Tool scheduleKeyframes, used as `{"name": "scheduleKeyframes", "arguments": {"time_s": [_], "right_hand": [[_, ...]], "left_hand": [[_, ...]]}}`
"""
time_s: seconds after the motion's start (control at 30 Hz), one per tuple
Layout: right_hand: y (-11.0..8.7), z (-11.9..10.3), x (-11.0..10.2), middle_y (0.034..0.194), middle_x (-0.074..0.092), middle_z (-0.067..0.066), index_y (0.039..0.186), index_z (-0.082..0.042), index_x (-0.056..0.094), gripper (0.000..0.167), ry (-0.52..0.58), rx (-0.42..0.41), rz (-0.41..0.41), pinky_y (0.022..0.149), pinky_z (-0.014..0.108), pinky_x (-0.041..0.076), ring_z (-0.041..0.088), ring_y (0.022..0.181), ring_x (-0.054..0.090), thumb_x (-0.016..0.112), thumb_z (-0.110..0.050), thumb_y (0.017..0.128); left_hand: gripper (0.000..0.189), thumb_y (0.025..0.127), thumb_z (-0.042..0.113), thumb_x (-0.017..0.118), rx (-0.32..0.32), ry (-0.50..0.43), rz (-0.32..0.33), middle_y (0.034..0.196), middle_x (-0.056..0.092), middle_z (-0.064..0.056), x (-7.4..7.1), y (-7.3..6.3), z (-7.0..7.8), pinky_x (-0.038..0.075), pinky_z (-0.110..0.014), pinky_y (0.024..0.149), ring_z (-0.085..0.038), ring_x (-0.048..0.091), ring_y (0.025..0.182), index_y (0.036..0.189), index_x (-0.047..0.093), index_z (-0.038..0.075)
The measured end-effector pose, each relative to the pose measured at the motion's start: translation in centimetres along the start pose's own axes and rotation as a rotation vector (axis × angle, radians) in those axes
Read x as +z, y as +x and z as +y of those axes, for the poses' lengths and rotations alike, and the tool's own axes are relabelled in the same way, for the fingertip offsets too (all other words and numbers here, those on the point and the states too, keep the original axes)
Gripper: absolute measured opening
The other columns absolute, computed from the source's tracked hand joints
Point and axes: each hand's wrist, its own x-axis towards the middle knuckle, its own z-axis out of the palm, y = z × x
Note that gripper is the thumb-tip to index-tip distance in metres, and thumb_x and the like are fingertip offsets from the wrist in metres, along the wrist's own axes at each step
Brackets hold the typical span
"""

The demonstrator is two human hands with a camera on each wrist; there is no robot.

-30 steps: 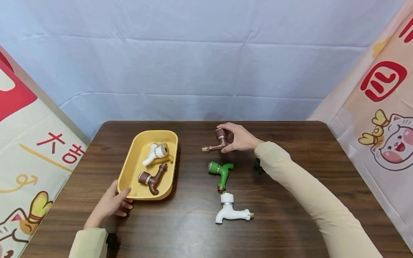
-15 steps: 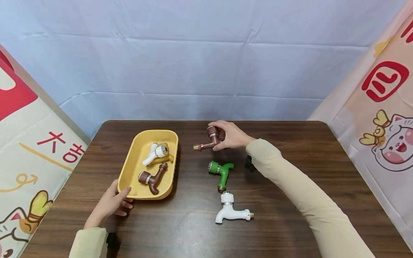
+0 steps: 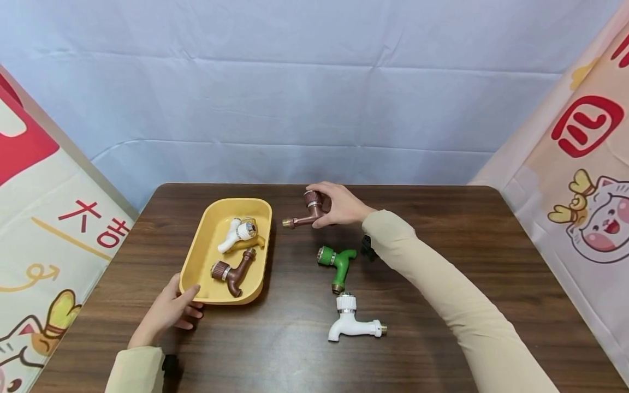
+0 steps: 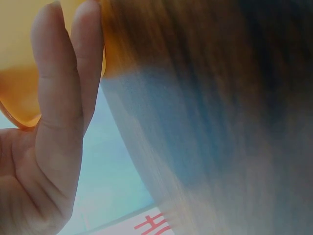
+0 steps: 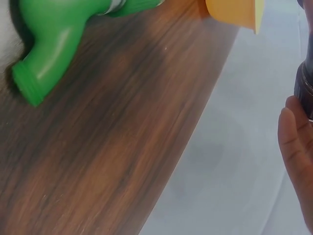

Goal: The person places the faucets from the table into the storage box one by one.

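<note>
In the head view my right hand point(image 3: 339, 206) holds a brown faucet point(image 3: 313, 210) above the far part of the table, its brass threaded end pointing left. Fingers point(image 5: 296, 142) touch its dark knob point(image 5: 305, 88) at the right wrist view's edge. My left hand point(image 3: 164, 308) grips the near left corner of a yellow tray point(image 3: 189, 267), thumb over the rim and fingers outside. Inside the tray lie another brown faucet point(image 3: 235, 273), a white faucet point(image 3: 236, 236) and a yellow faucet point(image 3: 253, 243) partly hidden under the white one.
A green faucet point(image 3: 340, 265) lies on the wooden table point(image 3: 442, 240) to the tray's right. Nearer the front is a white faucet point(image 3: 354, 326) with a brass end. A pale cloth point(image 3: 314, 109) hangs behind the table, and printed cloths flank it.
My right hand has carried the brown faucet leftward, closer to the tray. The left hand and the tray stay in place.
</note>
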Motion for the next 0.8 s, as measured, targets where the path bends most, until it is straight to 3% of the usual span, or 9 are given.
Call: {"name": "scheduleKeyframes", "arguments": {"time_s": [0.53,0.8], "right_hand": [[1.3,-1.6,0.3,0.122,0.050,0.007,0.132,-0.010,0.044,0.080,-0.010,0.001,-0.006,0.087,0.039,0.041,0.022,0.104,0.048,0.080,-0.030,0.064],[2.0,-2.6,0.5,0.126,0.048,0.007,0.134,-0.014,0.043,0.081,-0.022,0.044,-0.035,0.088,0.039,0.040,0.022,0.108,0.047,0.079,-0.034,0.065]], "left_hand": [[0.047,0.097,0.028,0.044,0.000,0.006,0.007,0.080,0.059,-0.014,0.0,-0.2,0.2,0.052,-0.040,0.051,-0.025,0.063,0.066,0.131,0.021,0.004],[0.049,0.097,0.028,0.044,-0.001,0.008,0.002,0.080,0.059,-0.014,0.0,-0.4,0.2,0.052,-0.040,0.051,-0.026,0.063,0.067,0.132,0.020,0.004]]}}
